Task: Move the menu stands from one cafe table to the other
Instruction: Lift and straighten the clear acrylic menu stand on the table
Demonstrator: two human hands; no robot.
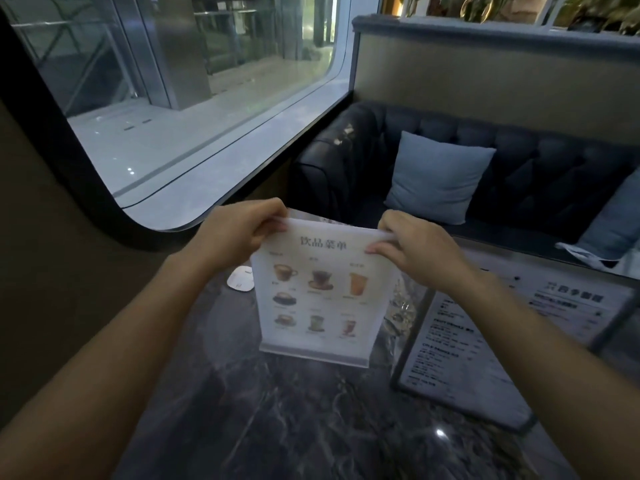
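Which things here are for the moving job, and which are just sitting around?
For the job:
- drinks menu stand, its top corners held by the left hand and right hand
- black-framed menu stand lying flat on the marble table

Just sitting around:
- blue cushion on the dark sofa
- small white tag

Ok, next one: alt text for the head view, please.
Both hands, left hand and right hand, pinch the top corners of an upright drinks menu stand on a dark marble table. A black-framed menu lies flat at right; a dark sofa with a blue cushion sits behind.
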